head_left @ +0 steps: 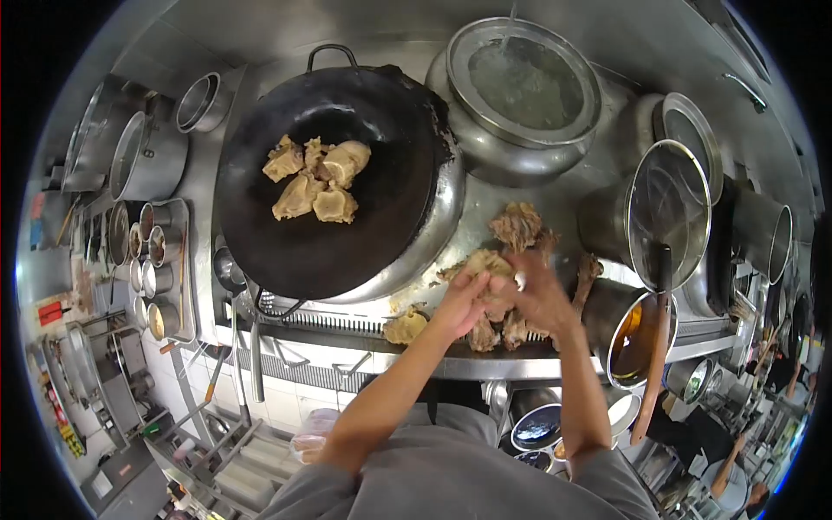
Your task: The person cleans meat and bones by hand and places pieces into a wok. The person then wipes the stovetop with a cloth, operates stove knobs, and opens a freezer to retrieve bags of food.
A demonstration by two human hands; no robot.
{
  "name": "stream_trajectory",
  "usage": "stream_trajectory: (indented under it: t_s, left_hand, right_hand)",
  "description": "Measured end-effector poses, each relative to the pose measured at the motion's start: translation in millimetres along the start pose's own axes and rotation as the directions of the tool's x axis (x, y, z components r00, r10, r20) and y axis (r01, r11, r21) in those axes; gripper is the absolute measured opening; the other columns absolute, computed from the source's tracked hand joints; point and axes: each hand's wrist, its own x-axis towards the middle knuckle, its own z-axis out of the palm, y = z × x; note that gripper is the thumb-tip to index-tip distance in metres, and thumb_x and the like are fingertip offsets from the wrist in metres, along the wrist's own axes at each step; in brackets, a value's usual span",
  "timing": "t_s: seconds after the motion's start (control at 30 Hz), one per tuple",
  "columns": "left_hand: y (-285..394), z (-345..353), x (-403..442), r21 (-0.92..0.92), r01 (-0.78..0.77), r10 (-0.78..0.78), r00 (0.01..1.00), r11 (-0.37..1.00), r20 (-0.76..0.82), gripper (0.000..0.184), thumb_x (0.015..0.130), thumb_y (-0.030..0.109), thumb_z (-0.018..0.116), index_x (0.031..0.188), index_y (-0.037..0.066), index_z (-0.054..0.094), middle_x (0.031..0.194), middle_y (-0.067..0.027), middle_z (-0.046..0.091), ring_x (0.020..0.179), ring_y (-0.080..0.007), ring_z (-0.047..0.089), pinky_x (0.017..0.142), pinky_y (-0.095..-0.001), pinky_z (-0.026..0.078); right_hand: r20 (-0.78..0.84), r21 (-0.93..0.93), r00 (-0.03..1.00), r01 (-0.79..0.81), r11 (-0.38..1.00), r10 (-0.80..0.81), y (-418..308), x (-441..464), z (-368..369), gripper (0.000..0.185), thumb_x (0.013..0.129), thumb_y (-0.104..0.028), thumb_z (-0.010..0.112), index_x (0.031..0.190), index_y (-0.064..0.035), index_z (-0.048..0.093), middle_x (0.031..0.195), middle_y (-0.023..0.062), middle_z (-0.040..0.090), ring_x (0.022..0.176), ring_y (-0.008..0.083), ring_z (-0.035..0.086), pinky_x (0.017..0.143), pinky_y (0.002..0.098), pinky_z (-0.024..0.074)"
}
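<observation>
My left hand (462, 303) is closed around a pale cooked meaty bone (487, 262) above the steel counter. Its fingers partly cover the bone. My right hand (537, 292) grips the same piece from the other side, its fingers slightly blurred. Around both hands lie several brown cooked bones with meat on them, including a clump (517, 224) just beyond and a long bone (588, 282) to the right. A yellowish bone chunk (405, 328) rests near the counter's front edge, left of my left hand. Several pale bone pieces (314, 180) sit in the large black wok (251, 234).
Water runs into a big round pot (446, 95) at the back. On the right, a mesh strainer (667, 186) and a wooden-handled utensil (656, 373) lie over pots. A pot of orange-brown liquid (637, 342) stands nearby. Another person (685, 433) is at the lower right.
</observation>
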Motion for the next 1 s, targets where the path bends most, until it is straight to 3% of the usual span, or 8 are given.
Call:
stream_trajectory:
  t_s: [0.13, 0.27, 0.4, 0.47, 0.63, 0.77, 0.83, 1.0]
  left_hand:
    - [11.1, 18.9, 50.1, -0.064, -0.032, 0.031, 0.999, 0.997, -0.013, 0.029, 0.099, 0.024, 0.048, 0.124, 0.01, 0.052, 0.113, -0.0085, 0.064, 0.097, -0.0246, 0.066, 0.081, -0.043, 0.057]
    - [32.1, 53.1, 67.0, 0.091, -0.034, 0.036, 0.999, 0.995, -0.014, 0.035, 0.097, 0.021, 0.053, 0.13, 0.01, 0.044, 0.121, -0.0089, 0.06, 0.107, -0.0248, 0.062, 0.085, -0.0449, 0.056]
    - [35.9, 58.2, 94.4, 0.001, -0.108, 0.108, 0.994, 0.994, 0.018, 0.047, 0.091, 0.018, 0.063, 0.131, 0.011, 0.04, 0.12, -0.0081, 0.058, 0.108, -0.0262, 0.061, 0.088, -0.0472, 0.054]
    - [45.2, 61.3, 106.9, 0.009, -0.131, 0.131, 0.991, 0.991, -0.036, 0.044, 0.091, 0.015, 0.063, 0.128, 0.009, 0.041, 0.119, -0.0086, 0.058, 0.108, -0.0262, 0.061, 0.089, -0.0478, 0.053]
    - [52.4, 57.7, 147.9, 0.131, -0.072, 0.091, 0.986, 0.989, -0.14, 0.045, 0.093, 0.021, 0.06, 0.13, 0.006, 0.04, 0.125, -0.0106, 0.052, 0.11, -0.0246, 0.059, 0.083, -0.0446, 0.054]
    - [62.0, 63.9, 140.4, 0.184, 0.024, 0.005, 0.988, 0.983, -0.154, 0.053, 0.091, 0.034, 0.064, 0.129, 0.003, 0.043, 0.13, -0.0119, 0.048, 0.109, -0.0266, 0.059, 0.08, -0.0402, 0.056]
    - [54.4, 58.8, 134.3, 0.204, 0.064, -0.021, 0.979, 0.977, -0.205, 0.058, 0.088, 0.037, 0.067, 0.128, 0.002, 0.044, 0.126, -0.012, 0.051, 0.106, -0.0271, 0.06, 0.078, -0.039, 0.057]
    - [34.0, 39.2, 133.6, 0.283, -0.061, 0.158, 0.929, 0.957, -0.335, 0.055, 0.081, 0.038, 0.075, 0.111, -0.003, 0.054, 0.103, -0.0103, 0.062, 0.086, -0.0231, 0.067, 0.068, -0.0344, 0.059]
  right_hand:
    - [-0.598, -0.155, 0.769, 0.166, 0.974, -0.227, 1.7, 86.6, -67.2, 0.043, 0.086, -0.037, 0.066, 0.107, 0.0012, 0.063, 0.098, 0.0199, 0.063, 0.095, 0.0345, 0.061, 0.083, 0.0385, 0.0475]
    - [-0.689, -0.221, 0.688, 0.101, 0.97, -0.229, 26.6, 218.2, -115.5, 0.039, 0.086, -0.034, 0.065, 0.102, 0.0013, 0.064, 0.097, 0.0212, 0.063, 0.097, 0.0359, 0.061, 0.084, 0.0399, 0.0488]
    - [-0.587, -0.453, 0.789, -0.135, 0.881, -0.181, 75.9, 291.0, -132.4, 0.039, 0.087, -0.035, 0.063, 0.101, 0.0008, 0.065, 0.091, 0.0194, 0.066, 0.088, 0.0314, 0.065, 0.078, 0.0374, 0.0526]
    - [0.293, 0.627, 0.952, -0.265, 0.732, 0.093, 63.2, 271.9, -152.3, 0.037, 0.088, -0.033, 0.061, 0.1, 0.0019, 0.067, 0.088, 0.0149, 0.069, 0.077, 0.0238, 0.068, 0.073, 0.0358, 0.0552]
    - [0.537, 0.156, 0.842, -0.171, 0.973, 0.062, -24.0, 178.6, -131.6, 0.031, 0.086, -0.023, 0.06, 0.095, 0.0053, 0.068, 0.083, 0.0135, 0.07, 0.073, 0.0197, 0.068, 0.066, 0.0332, 0.0551]
    - [0.08, -0.148, 0.985, 0.165, 0.975, -0.154, -15.9, 177.3, -111.6, 0.027, 0.083, -0.021, 0.06, 0.09, 0.004, 0.067, 0.077, 0.0165, 0.068, 0.071, 0.0236, 0.068, 0.067, 0.0357, 0.0551]
    - [-0.462, -0.39, 0.774, 0.262, 0.883, -0.434, 15.0, 214.9, -114.2, 0.033, 0.082, -0.025, 0.063, 0.094, 0.0046, 0.067, 0.076, 0.0196, 0.066, 0.07, 0.0246, 0.067, 0.069, 0.0368, 0.0532]
    - [-0.158, 0.322, 0.987, 0.033, 0.946, 0.019, 50.5, 264.2, -137.7, 0.035, 0.087, -0.029, 0.061, 0.09, 0.0045, 0.068, 0.082, 0.0179, 0.069, 0.071, 0.0253, 0.068, 0.063, 0.0371, 0.0534]
